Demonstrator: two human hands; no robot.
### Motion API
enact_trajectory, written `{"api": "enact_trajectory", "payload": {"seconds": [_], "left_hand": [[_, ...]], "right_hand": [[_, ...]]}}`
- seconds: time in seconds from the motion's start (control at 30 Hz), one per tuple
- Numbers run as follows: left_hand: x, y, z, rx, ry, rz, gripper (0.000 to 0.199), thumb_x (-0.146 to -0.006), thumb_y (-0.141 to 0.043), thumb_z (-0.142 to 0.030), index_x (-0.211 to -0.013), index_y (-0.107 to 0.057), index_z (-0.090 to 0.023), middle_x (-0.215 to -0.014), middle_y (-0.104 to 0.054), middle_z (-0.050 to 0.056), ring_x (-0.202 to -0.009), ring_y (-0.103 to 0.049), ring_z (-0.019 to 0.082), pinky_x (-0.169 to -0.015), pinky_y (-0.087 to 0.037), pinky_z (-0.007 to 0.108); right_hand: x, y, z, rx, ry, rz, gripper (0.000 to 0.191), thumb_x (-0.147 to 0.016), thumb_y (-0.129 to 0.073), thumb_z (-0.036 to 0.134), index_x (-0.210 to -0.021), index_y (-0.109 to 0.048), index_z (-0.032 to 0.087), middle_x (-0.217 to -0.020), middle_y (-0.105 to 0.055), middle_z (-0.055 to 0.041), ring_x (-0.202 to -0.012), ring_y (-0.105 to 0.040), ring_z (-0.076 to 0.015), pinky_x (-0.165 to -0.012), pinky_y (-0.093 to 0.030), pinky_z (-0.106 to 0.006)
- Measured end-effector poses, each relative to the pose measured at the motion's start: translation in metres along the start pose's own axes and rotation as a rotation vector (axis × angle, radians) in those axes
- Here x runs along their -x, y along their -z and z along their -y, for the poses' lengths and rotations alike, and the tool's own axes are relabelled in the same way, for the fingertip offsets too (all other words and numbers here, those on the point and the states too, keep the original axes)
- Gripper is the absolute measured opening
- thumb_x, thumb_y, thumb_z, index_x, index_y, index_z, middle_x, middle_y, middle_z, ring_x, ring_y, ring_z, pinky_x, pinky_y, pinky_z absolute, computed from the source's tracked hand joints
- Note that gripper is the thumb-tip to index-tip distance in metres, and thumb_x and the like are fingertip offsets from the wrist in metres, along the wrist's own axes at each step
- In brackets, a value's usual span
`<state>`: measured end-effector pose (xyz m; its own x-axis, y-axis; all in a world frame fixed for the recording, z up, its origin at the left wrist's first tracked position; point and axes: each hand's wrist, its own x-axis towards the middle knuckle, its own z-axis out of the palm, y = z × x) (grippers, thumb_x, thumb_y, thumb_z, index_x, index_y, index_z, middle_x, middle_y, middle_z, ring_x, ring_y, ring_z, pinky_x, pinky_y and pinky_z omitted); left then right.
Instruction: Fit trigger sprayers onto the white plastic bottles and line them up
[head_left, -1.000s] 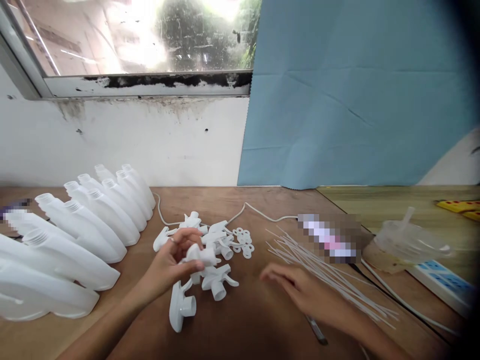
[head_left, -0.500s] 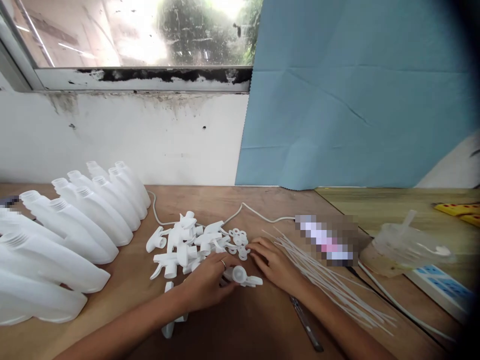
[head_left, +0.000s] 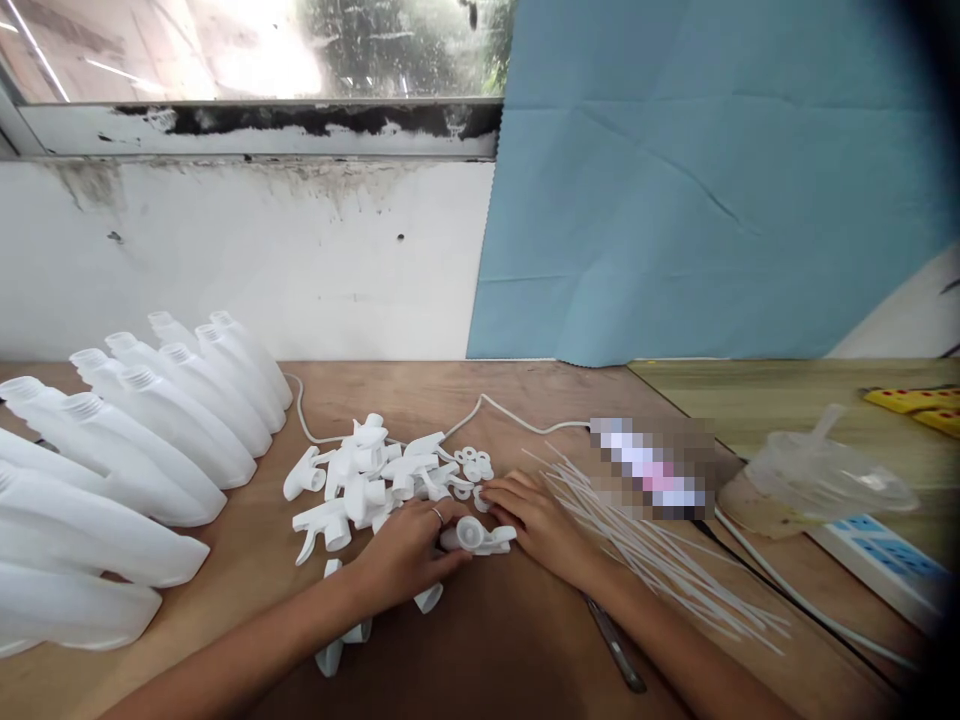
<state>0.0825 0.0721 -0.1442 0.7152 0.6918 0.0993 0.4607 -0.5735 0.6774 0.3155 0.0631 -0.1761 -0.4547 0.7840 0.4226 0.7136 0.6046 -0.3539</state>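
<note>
Compared with one second earlier, your left hand (head_left: 409, 555) has moved right and lower with a white trigger sprayer head (head_left: 491, 545), and your right hand (head_left: 540, 525) has come in to the small flat rings (head_left: 474, 464). At far left, translucent white plastic bottles (head_left: 191, 400), smooth, curved and leaning, stand in rows, their threaded necks uncapped. Right of them, on the brown wood-grained tabletop (head_left: 525, 392), lies a loose heap of matte white sprayer heads (head_left: 364, 470), with angular bodies, hooked triggers and short cylindrical collars. Your left thumb and fingers are clamped on the trigger sprayer head in front of the heap's right edge; its round collar opens upward and its narrow end points right. Just behind it lie the rings, round and holed. Your right fingers are bent and close together, tips at the nearest ring; you cannot tell from this view whether they pinch it. Farther right, thin straight plastic tubes (head_left: 660, 545) fan out diagonally; a slim metallic tool (head_left: 619, 650) lies under your right forearm. At far right are a clear, domed-lid cup (head_left: 817, 480) and a white-and-blue power strip (head_left: 874, 560).
</note>
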Motion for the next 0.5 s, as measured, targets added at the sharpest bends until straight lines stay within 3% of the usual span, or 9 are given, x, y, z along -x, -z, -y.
{"api": "enact_trajectory", "payload": {"seconds": [0.17, 0.3, 0.5], "left_hand": [[0.000, -0.001, 0.000, 0.003, 0.012, -0.002, 0.033, -0.081, -0.066, -0.020, -0.113, -0.058, -0.025, -0.104, -0.065, -0.001, -0.093, -0.057, 0.019, -0.084, -0.040, 0.029], [0.000, -0.003, 0.003, -0.024, 0.016, 0.001, 0.033, -0.082, -0.066, -0.022, -0.114, -0.058, -0.024, -0.103, -0.065, 0.000, -0.094, -0.057, 0.020, -0.086, -0.040, 0.030], [0.000, -0.004, 0.006, 0.001, -0.014, -0.006, 0.032, -0.082, -0.065, -0.022, -0.114, -0.058, -0.025, -0.110, -0.065, 0.000, -0.099, -0.057, 0.020, -0.088, -0.040, 0.030]], "right_hand": [[-0.002, 0.011, 0.005, -0.031, -0.064, -0.107, 0.017, -0.091, -0.053, 0.018, -0.105, -0.063, 0.021, -0.098, -0.068, -0.0088, -0.093, -0.060, -0.0232, -0.083, -0.050, -0.040], [-0.003, 0.020, 0.025, -0.150, -0.089, -0.233, 0.014, -0.091, -0.053, 0.022, -0.102, -0.063, 0.023, -0.101, -0.066, -0.0078, -0.096, -0.062, -0.0214, -0.085, -0.051, -0.037], [0.000, 0.016, 0.048, -0.256, 0.051, -0.086, 0.017, -0.091, -0.052, 0.018, -0.103, -0.064, 0.023, -0.099, -0.064, -0.0071, -0.094, -0.061, -0.0184, -0.083, -0.052, -0.031]]}}
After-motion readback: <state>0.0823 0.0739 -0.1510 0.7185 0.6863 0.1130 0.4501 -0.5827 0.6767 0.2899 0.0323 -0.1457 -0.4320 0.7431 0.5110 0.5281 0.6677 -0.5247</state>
